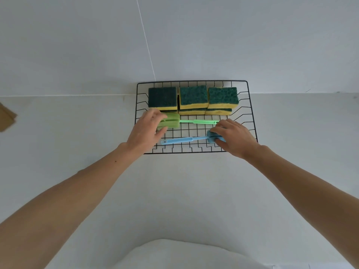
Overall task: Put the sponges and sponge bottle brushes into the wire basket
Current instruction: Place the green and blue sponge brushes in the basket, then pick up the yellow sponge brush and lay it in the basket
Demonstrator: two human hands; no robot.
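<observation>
A pale rounded shape [186, 255] fills the lower edge of the view, cut off; what it is cannot be told. Both bare forearms reach forward over the white table [77, 133] to the wire basket [250, 113]. The right hand [235, 138] is closed around the sponge head of the blue bottle brush [178, 141], which lies along the near side of the basket floor; the fingers hide most of that head. The left hand [144, 133] grips the sponge head of the green bottle brush [194, 121], one row farther back. Behind it, yellow-and-green sponges [193, 98] stand in three stacks against the far wall; the lower layers are partly hidden. A brown object [6, 117] is cut off at the left edge.
</observation>
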